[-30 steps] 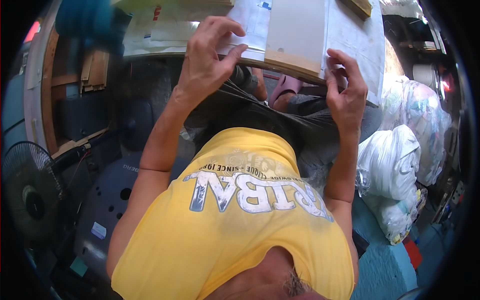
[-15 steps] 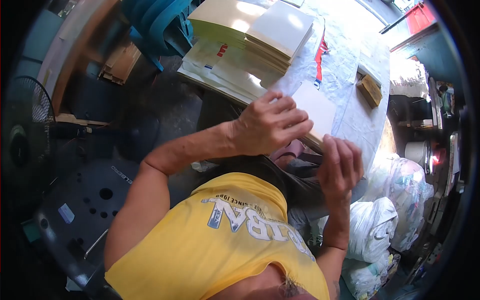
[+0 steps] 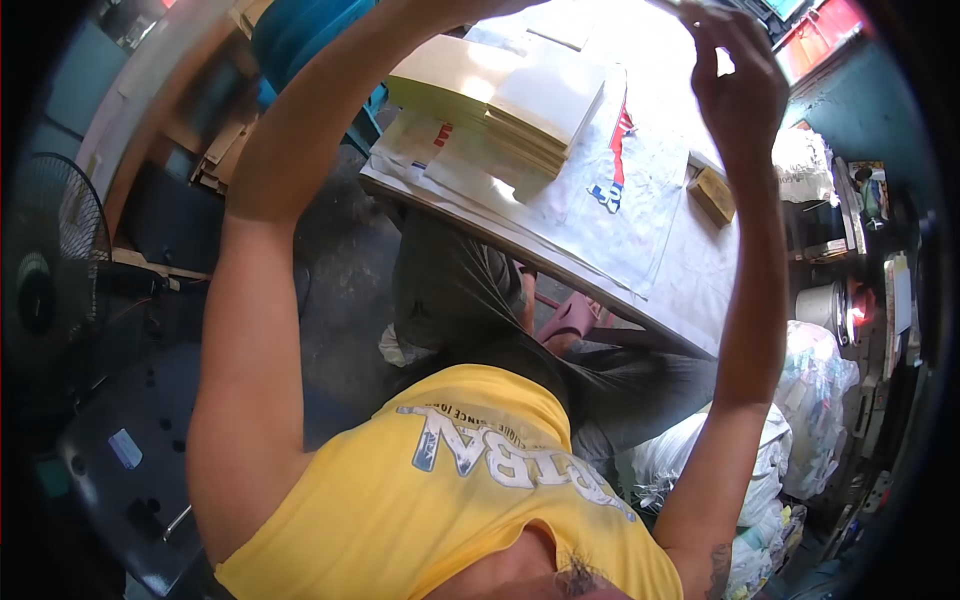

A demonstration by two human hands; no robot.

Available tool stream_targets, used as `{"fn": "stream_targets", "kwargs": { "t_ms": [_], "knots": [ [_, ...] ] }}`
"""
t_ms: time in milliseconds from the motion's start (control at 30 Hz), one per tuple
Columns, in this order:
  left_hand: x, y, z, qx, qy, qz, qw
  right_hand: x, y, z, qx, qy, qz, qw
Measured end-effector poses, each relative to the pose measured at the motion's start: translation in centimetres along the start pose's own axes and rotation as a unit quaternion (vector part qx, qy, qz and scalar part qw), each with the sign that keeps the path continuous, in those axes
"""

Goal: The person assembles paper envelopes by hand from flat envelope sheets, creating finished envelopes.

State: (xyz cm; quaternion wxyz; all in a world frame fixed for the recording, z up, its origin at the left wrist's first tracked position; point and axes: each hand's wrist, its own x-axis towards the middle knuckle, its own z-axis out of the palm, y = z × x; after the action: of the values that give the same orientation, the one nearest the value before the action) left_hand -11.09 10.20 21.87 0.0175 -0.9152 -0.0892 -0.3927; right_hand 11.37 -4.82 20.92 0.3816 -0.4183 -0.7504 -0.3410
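My left hand (image 3: 478, 8) reaches past the top edge of the view, so its fingers are mostly cut off. At the upper right, my right hand (image 3: 742, 85) is raised over the far side of the table, its fingers curled into a pinch. A thin edge shows at its fingertips, but what it belongs to is out of view. Below and between the hands, a stack of pale, flat rectangular sheets or boards (image 3: 545, 100) lies on the table. Beside it, a taller yellowish stack (image 3: 440, 85) sits to the left.
A white printed sheet (image 3: 630, 240) covers the table. A brown block (image 3: 711, 196) lies near its right side. White plastic bags (image 3: 810, 400) stand at the right, a blue plastic chair (image 3: 300, 40) at upper left, and a fan (image 3: 60, 230) at far left.
Both hands have moved up and away from the table's near edge, along with the pale flat piece that was between them. The red and blue print on the cover is now fully visible.
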Motion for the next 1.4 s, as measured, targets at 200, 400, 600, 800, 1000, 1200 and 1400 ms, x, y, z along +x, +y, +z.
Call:
{"fn": "stream_targets", "kwargs": {
  "t_ms": [200,400,600,800,1000,1200,1400],
  "knots": [
    [-10.3,-2.0,2.4,-0.039,-0.26,0.006,0.965,-12.9,-7.5,5.9,0.135,-0.165,0.08,0.974],
    [-2.2,-8.3,7.0,-0.102,-0.176,-0.274,0.94,-16.2,-6.3,3.5,0.07,-0.078,0.196,0.975],
    [1.9,-19.2,25.5,0.014,-0.278,-0.42,0.864,-19.4,-4.1,3.7,0.01,-0.091,0.213,0.973],
    [2.2,-17.2,28.2,0.067,-0.31,-0.466,0.826,-19.5,-3.1,3.8,0.012,-0.085,0.257,0.962],
    [0.9,-23.3,25.8,-0.12,-0.241,-0.567,0.779,-19.5,-3.0,4.2,0.048,-0.093,0.26,0.96],
    [6.5,-16.3,14.6,-0.472,-0.18,-0.44,0.742,-19.5,-2.5,4.0,0.052,-0.068,0.315,0.945],
    [4.7,4.5,10.3,-0.499,-0.232,-0.219,0.806,-19.8,-1.7,-1.5,0.364,0.226,0.601,0.674]
  ]
}}
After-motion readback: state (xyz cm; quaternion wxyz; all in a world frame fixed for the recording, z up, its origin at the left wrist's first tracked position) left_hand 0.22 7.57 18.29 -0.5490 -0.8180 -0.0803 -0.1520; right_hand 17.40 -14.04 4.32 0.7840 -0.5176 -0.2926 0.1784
